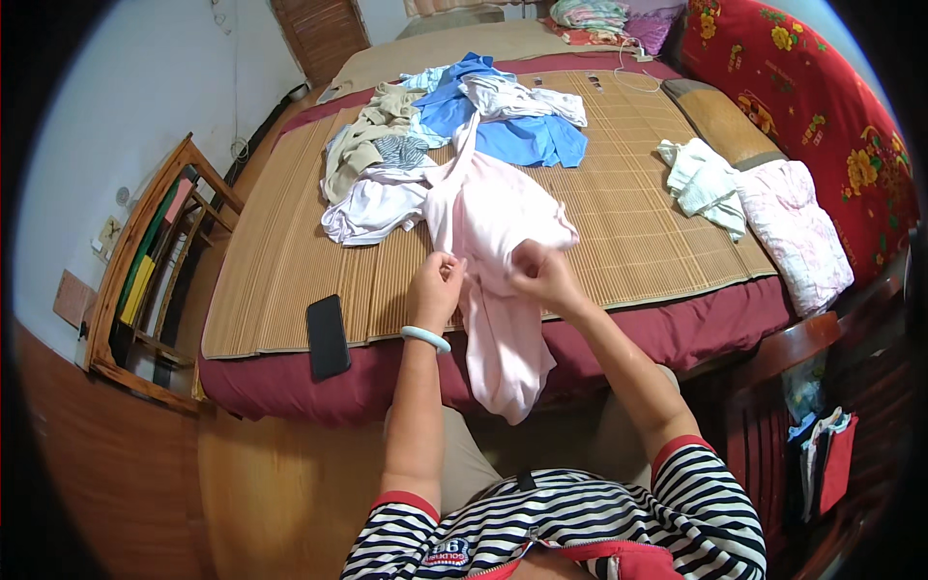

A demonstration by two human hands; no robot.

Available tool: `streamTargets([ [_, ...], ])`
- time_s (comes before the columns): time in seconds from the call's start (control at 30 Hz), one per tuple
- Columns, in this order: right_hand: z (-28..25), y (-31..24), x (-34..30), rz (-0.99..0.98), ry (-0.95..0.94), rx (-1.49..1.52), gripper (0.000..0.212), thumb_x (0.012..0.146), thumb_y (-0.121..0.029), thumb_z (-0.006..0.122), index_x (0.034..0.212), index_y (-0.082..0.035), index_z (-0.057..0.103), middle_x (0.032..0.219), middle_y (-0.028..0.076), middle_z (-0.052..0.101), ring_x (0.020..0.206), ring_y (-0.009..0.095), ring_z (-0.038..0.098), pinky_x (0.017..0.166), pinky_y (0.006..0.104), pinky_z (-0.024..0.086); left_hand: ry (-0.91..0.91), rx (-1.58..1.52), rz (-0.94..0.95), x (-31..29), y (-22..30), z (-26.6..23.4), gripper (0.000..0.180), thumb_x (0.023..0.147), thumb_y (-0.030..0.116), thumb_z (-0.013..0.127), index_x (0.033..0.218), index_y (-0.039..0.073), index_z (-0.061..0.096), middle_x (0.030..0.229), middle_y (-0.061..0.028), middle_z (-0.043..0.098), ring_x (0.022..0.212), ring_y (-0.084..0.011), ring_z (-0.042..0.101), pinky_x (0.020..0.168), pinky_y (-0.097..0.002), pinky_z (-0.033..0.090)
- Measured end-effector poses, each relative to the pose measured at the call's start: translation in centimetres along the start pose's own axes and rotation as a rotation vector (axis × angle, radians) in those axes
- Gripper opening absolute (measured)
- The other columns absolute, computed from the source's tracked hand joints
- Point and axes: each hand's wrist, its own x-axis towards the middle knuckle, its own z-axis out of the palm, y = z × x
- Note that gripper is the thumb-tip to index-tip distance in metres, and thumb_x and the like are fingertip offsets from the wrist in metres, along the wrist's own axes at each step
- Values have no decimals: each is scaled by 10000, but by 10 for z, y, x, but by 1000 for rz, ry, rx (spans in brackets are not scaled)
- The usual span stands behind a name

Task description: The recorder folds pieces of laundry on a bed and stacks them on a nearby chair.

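While pale pink garment [498, 203] drapes, soft and crumpled, over mat [667, 237] and bed edge [667, 338], my left hand [435, 293] and right hand [552, 278] pinch its fabric, fingertips closed. Leftward, wooden rack [140, 388] holds yellow, green flat pieces [138, 290].

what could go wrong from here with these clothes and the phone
The pale pink garment hangs over the near edge of the bed, so its weight might drag it down. Its upper end reaches the clothes pile, so a pull could disturb other pieces. The black phone lies near that edge, beside the left hand, and might get knocked off.
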Motion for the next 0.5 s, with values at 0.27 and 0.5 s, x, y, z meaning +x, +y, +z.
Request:
streamTargets([
  [0.27,11,-50,-53,57,-541,-69,168,830,-112,745,934,-18,651,765,36,639,697,111,583,658,291,499,-110,-42,7,1,-12,4,390,904,363,704,1015,-8,653,907,-137,689,816,-229,670,698,-352,524],
  [0.5,-39,-2,-31,411,224,101,187,904,-172,686,912,14,672,756,70,682,688,110,621,624,288,502,-231,6,-8,-11,4,1,477,891,381,717,1119,-27,621,905,-157,697,816,-254,677,724,-356,532],
])
